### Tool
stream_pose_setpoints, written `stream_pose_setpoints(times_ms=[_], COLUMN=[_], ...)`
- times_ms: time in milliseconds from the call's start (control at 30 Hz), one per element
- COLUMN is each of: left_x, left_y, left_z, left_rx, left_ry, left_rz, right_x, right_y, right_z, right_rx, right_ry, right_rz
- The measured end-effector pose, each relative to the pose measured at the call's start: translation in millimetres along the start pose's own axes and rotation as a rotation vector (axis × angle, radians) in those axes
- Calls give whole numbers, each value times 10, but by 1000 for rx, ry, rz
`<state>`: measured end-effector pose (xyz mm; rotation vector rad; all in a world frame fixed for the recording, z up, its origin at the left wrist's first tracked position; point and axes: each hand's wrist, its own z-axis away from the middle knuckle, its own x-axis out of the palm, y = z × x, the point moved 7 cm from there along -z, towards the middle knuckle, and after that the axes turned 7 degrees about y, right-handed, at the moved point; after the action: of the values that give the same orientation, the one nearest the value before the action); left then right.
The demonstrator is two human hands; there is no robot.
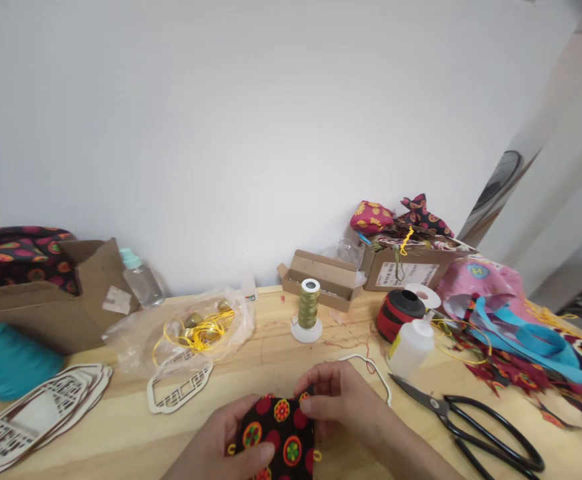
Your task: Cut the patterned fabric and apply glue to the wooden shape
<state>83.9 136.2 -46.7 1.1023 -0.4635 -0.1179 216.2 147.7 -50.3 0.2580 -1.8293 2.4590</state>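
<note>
Both hands are on a piece of dark patterned fabric (275, 437) with orange, red and green flower circles, low in the middle of the head view. My left hand (241, 437) grips its left side, thumb on top and fingers behind. At the upper right corner, my right hand (331, 400) pinches the cloth between thumb and fingers. Small yellow loops stick out at the left and right edges. The fabric's lower part is cut off by the frame. Behind my hands stands a spool of olive-green thread (308, 310) on a white base.
Black-handled scissors (441, 407), a white squeeze bottle (413, 347) and a red-black roll (398, 313) lie right. Left are a teal thread cone (13, 360), cut-out white frames (41, 420) and a plastic bag (131, 333) with yellow cord. Cardboard boxes (321, 273) stand along the wall.
</note>
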Motion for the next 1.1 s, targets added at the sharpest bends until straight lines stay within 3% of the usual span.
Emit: stream_pose_setpoints(times_ms=[433,600,733,933,1100], left_x=[-7,-53,-168,-148,-386], left_y=[-27,-11,-7,142,260], left_z=[29,48,19,117,124], left_rx=[-19,45,131,136,128], left_ry=[-57,-131,-46,31,213], left_rz=[-19,-240,-484,-841,-1147], right_x=[5,40,33,15,20], right_y=[-49,-14,23,82,-9], right_z=[14,43,36,5,77], right_rx=[-55,-26,-33,-86,-212], right_ry=[-54,-103,-95,-54,-13], right_rz=[113,180,258,416,598])
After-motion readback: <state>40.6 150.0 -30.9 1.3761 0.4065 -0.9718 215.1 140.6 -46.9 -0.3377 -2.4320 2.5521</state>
